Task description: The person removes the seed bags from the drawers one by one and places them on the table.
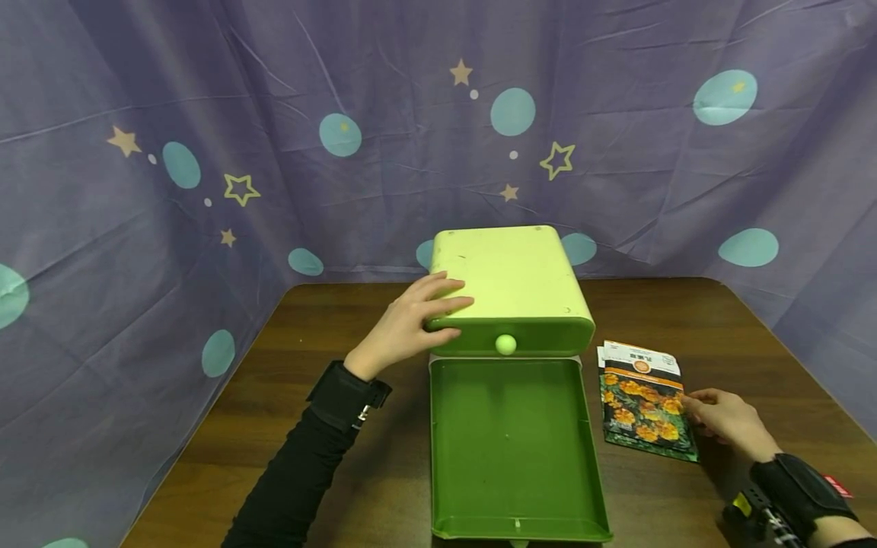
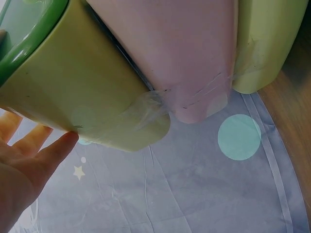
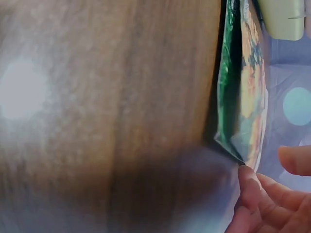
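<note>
A small drawer cabinet with a pale yellow top [image 1: 510, 266] and a round-knobbed green front [image 1: 473, 342] stands mid-table. My left hand [image 1: 411, 316] rests on its upper left edge, fingers spread; the left wrist view has this hand's fingertips [image 2: 68, 141] against the cabinet's yellow side [image 2: 92, 82]. Below the knob, a green drawer [image 1: 514, 449] extends toward me. To the right lie stacked seed packets [image 1: 640, 411], the upper one printed with orange flowers. My right hand [image 1: 729, 418] is at their right edge. In the right wrist view its fingertips [image 3: 248, 177] meet a packet corner, thumb held apart.
The cabinet's side also shows a pink tier [image 2: 189, 53] and another yellow tier [image 2: 265, 43], with clear tape across them. The brown wooden table [image 1: 329, 320] backs onto a purple curtain [image 1: 411, 183] with stars and blue spots.
</note>
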Demonstrator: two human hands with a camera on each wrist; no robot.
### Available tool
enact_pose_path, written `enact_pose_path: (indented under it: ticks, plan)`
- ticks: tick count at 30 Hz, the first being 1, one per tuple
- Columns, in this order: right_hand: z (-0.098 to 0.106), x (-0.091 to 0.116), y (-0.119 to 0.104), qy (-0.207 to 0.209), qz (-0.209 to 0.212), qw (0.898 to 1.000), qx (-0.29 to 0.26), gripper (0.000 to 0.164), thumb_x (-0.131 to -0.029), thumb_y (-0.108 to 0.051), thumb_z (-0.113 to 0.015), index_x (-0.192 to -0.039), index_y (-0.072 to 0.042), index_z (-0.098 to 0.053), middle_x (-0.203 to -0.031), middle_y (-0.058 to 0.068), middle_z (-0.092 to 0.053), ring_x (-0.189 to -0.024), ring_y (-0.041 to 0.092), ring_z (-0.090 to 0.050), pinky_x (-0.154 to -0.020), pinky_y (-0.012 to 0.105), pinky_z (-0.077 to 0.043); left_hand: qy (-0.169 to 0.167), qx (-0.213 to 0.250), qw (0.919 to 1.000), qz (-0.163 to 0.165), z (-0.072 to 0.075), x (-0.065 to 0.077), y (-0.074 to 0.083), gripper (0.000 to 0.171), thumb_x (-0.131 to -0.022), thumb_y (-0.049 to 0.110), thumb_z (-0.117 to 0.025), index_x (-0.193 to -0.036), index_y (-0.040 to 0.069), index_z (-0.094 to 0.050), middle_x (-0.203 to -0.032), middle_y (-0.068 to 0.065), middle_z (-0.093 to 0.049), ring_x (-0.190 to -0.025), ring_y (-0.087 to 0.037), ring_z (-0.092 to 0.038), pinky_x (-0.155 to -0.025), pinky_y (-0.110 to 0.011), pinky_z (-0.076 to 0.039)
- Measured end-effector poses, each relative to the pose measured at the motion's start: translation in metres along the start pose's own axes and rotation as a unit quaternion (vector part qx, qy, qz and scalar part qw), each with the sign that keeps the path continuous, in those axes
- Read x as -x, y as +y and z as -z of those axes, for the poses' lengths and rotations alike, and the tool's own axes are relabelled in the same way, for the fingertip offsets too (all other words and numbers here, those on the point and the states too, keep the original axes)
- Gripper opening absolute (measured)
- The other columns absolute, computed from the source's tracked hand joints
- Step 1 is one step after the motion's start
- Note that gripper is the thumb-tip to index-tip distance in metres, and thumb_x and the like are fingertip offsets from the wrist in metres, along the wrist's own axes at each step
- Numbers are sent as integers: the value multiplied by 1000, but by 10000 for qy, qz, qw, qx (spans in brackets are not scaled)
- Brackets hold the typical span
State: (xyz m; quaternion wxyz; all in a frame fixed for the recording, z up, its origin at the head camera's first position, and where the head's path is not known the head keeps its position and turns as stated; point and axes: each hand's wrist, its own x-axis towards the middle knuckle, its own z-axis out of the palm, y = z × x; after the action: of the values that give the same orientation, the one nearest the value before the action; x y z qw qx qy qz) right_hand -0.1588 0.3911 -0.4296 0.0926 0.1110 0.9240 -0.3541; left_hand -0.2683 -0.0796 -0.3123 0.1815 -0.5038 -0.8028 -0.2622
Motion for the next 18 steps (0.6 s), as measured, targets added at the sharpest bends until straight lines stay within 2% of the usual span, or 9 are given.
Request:
enact_pose_path:
  ticks: [2, 4, 6, 8, 10, 13, 15, 18]
  plan:
    - [0, 3, -4, 179, 156, 9997, 98, 55, -110, -26, -42, -123, 27, -46, -86, 12, -66, -73, 22, -62, -60, 36, -50, 1, 21, 10000, 3, 0, 1, 0, 43, -90, 11, -78, -131, 2, -69, -140, -20, -56, -142, -40, -37, -114, -52, -38]
    - [-2, 8, -12, 438, 399, 9982, 22, 53, -111, -25, -41, -125, 26, -47, -93, 23, -66, -77, 27, -65, -61, 37, -53, 2, 39, 10000, 11, 1, 1, 1, 42, -90, 10, -78, -131, 2, -69, -140, -20, -56, -142, -40, -37, -114, -53, -38]
    - [-8, 17, -23, 896, 717, 9934, -48, 49, -111, -24, -41, -126, 22, -49, -97, 27, -67, -76, 27, -65, -59, 35, -53, 0, 42, 10000, 8, 1, 2, 1, 42, -90, 10, -78, -131, 2, -69, -141, -21, -56, -142, -40, -37, -114, -52, -38]
    - [-20, 28, -36, 1513, 1198, 9812, -91, 40, -111, -20, -45, -124, 17, -55, -95, 24, -68, -73, 22, -65, -55, 31, -51, 7, 37, 10000, -1, 1, 2, 1, 42, -90, 10, -78, -131, 2, -69, -141, -21, -56, -142, -40, -37, -114, -52, -37]
    - [-33, 41, -53, 2030, 1661, 9648, -205, 30, -109, -15, -49, -120, 11, -61, -87, 15, -70, -68, 14, -63, -51, 28, -48, 11, 31, 10000, -20, 2, 1, 0, 42, -90, 10, -78, -131, 2, -69, -141, -21, -55, -142, -40, -37, -115, -51, -37]
    - [-52, 63, -81, 2637, 2479, 9316, -329, 14, -103, -4, -58, -111, 1, -69, -77, -4, -67, -60, 3, -55, -46, 22, -40, 16, 10, 10000, -49, 2, 0, 0, 42, -90, 10, -78, -131, 2, -69, -141, -21, -55, -143, -40, -37, -115, -50, -37]
    - [-63, 78, -100, 2785, 3127, 9065, -540, 12, -100, 0, -62, -108, -4, -71, -75, -12, -64, -59, -1, -52, -46, 18, -37, 19, 0, 10000, -66, 1, 0, 0, 43, -90, 10, -78, -131, 2, -68, -141, -21, -55, -143, -39, -37, -115, -49, -36]
    - [-82, 98, -121, 3023, 4281, 8501, -506, 15, -106, -13, -58, -101, -7, -71, -73, -15, -61, -57, -6, -44, -45, 12, -33, 36, 7, 10000, -78, 0, 0, 0, 43, -90, 10, -78, -131, 1, -69, -140, -21, -56, -143, -40, -37, -115, -50, -37]
